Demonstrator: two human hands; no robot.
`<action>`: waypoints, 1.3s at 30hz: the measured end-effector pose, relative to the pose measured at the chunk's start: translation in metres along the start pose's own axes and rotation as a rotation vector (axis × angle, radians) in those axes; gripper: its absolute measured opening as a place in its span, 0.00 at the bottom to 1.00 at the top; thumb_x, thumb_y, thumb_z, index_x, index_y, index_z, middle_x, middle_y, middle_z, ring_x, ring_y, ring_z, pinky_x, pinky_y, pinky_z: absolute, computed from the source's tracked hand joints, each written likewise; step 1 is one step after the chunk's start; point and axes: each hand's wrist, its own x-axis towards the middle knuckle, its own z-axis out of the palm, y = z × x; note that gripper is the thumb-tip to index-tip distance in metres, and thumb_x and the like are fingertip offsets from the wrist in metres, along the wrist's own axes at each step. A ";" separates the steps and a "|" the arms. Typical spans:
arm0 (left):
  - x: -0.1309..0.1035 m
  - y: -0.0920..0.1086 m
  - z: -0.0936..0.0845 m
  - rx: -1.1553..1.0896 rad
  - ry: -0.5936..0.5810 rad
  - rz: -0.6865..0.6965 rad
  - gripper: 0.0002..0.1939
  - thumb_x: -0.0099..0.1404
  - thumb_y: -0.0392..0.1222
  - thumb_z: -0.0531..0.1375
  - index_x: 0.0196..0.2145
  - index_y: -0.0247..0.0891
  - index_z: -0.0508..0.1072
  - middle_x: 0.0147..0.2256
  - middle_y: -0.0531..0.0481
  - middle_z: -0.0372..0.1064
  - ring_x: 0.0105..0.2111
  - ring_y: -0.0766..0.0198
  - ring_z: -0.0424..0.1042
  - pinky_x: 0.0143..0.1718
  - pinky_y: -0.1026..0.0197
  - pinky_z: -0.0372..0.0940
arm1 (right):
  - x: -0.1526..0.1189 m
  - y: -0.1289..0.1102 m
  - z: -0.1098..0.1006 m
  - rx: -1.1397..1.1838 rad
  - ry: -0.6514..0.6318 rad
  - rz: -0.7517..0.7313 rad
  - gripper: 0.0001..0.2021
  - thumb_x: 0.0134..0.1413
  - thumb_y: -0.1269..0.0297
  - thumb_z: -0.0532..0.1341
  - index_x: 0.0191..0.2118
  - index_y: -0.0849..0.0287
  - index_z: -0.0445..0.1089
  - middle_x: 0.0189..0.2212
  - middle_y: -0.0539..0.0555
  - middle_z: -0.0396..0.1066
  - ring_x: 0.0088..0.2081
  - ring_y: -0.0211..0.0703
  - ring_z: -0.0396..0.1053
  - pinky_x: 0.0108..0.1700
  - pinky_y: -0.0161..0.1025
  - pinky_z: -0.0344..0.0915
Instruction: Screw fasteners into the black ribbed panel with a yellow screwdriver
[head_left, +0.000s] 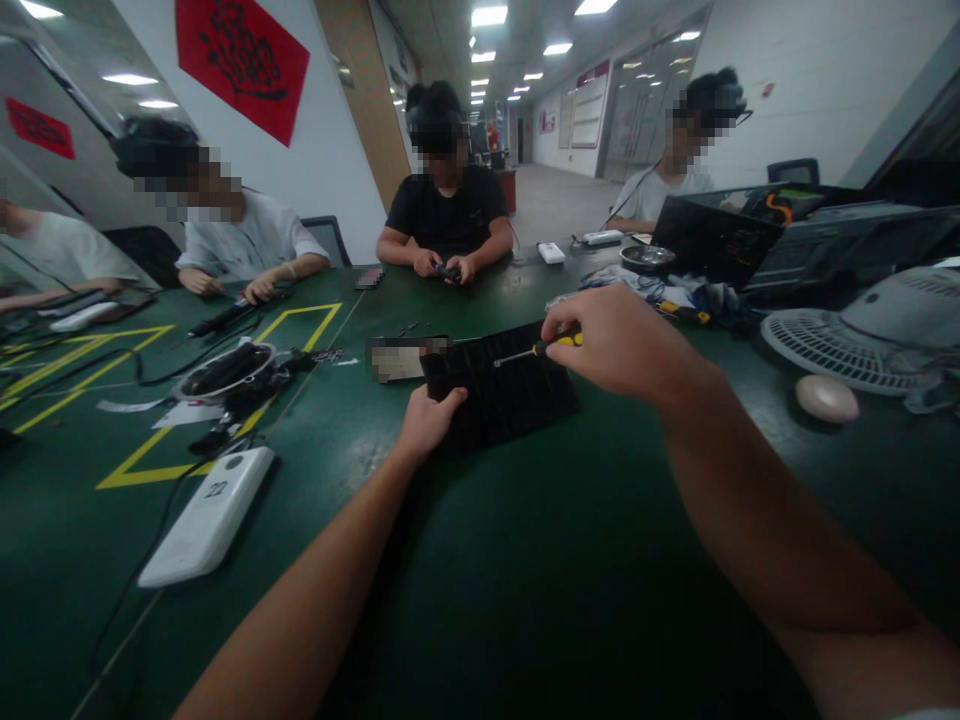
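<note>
A black, flat, ribbed panel or casing [510, 395] lies on the green table in front of me, slightly turned. My left hand [433, 418] is closed on its near left edge, thumb lying on top and fingers hidden beneath or behind. In my right hand [619, 340], above the panel's right side, is a screwdriver [551, 347] with a yellow and black handle. Its thin metal shaft points left over the panel; whether the tip touches the surface I cannot tell. Behind the panel's left corner rests a pale, blurred rectangular piece [397, 362].
A white power bank [214, 515] marked 22 and a metal bowl [225, 372] of dark parts stand to the left. Right are an oval pale object [826, 399], a white fan grille [847, 345] and an open black case [720, 240]. Several people sit around the table.
</note>
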 end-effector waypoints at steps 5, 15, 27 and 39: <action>0.001 -0.001 -0.001 0.008 -0.013 0.005 0.21 0.52 0.54 0.74 0.38 0.37 0.82 0.40 0.42 0.85 0.43 0.44 0.84 0.49 0.45 0.78 | 0.000 0.001 -0.001 -0.006 -0.022 0.008 0.10 0.59 0.70 0.67 0.43 0.57 0.86 0.42 0.59 0.85 0.45 0.55 0.80 0.49 0.48 0.71; 0.001 -0.003 -0.001 -0.002 -0.009 0.008 0.21 0.52 0.54 0.75 0.38 0.37 0.81 0.39 0.42 0.84 0.42 0.45 0.84 0.48 0.46 0.79 | -0.001 -0.001 -0.002 -0.010 -0.016 0.000 0.10 0.59 0.70 0.67 0.43 0.57 0.86 0.41 0.58 0.85 0.44 0.54 0.80 0.48 0.48 0.70; 0.003 -0.006 0.000 0.002 -0.008 -0.002 0.22 0.51 0.54 0.74 0.38 0.36 0.81 0.39 0.43 0.84 0.42 0.45 0.83 0.48 0.46 0.78 | 0.000 0.001 0.000 0.012 -0.001 -0.021 0.09 0.60 0.70 0.67 0.43 0.58 0.86 0.42 0.59 0.85 0.45 0.55 0.80 0.49 0.49 0.70; 0.005 -0.008 -0.001 -0.011 -0.009 0.003 0.23 0.51 0.55 0.75 0.39 0.36 0.82 0.39 0.42 0.84 0.41 0.46 0.83 0.46 0.46 0.78 | 0.001 0.006 0.003 -0.043 0.012 -0.069 0.13 0.52 0.77 0.69 0.43 0.59 0.86 0.42 0.60 0.80 0.44 0.53 0.76 0.47 0.46 0.67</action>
